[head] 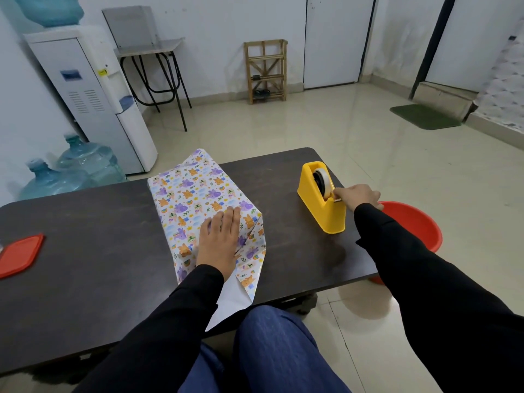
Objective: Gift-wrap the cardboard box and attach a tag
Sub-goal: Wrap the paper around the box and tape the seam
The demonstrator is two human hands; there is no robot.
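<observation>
I see loose flap at 6 o'clock, left hand flat, fingers straight, pressing paper-wrapped cardboard box at table centre, red lid at 9 o'clock, right hand at 2 o'clock pinching tape at yellow dispenser cutter

Wrapped box mid-table, tape dispenser to its right.
</observation>
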